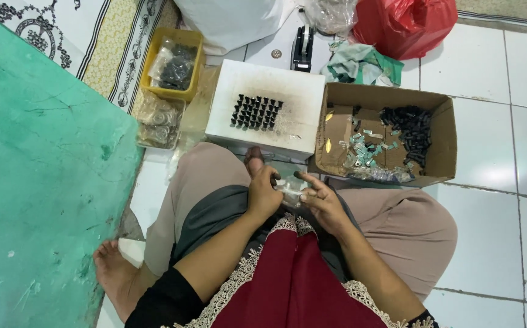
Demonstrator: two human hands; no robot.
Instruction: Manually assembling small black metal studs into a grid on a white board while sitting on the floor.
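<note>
Black sleeves run down both forearms, pushed back from the wrists. A maroon top edged with cream lace trim hangs over a grey layer, and beige trousers cover the knees. Feet bare.

Red bag [404,24], yellow tray [173,64], green mat [38,182].

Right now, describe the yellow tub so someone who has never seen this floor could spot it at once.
Start at the white foam block studded with black pieces, in front of the person's knees. The yellow tub sits just left of it, against the patterned mat. It is the only yellow container, holding bagged dark parts.
</note>
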